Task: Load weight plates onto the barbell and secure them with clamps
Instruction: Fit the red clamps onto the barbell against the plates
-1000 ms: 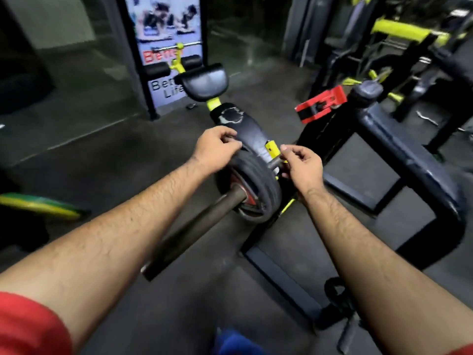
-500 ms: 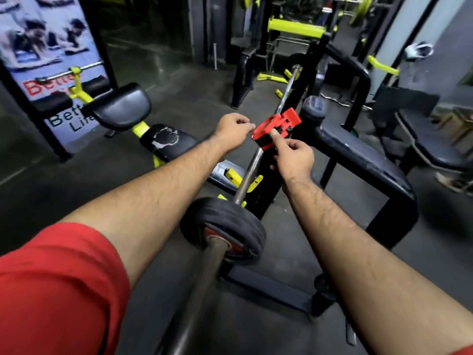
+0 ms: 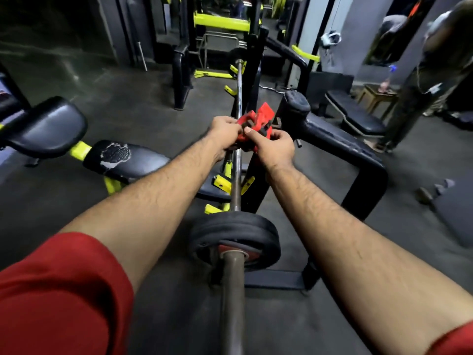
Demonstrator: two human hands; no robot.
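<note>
Our two hands have left the one weight plate (image 3: pixel 235 239) at 6 o'clock. Left hand (image 3: pixel 225 131) and right hand (image 3: pixel 276 146) now grip one red clamp (image 3: pixel 256 124) above the barbell (image 3: pixel 236 180).

We see a bright red clamp (image 3: pixel 256 124) with dark grey parts, and sleeves (image 3: pixel 58 293) of the same red. Our weight plate (image 3: pixel 234 239) is black with a red centre ring, the barbell (image 3: pixel 234 290) dull brownish-grey near us and silvery farther off. The bench pad (image 3: pixel 122 158) is black, its cover flaking in white patches, on a yellow-green frame (image 3: pixel 221 21).
</note>
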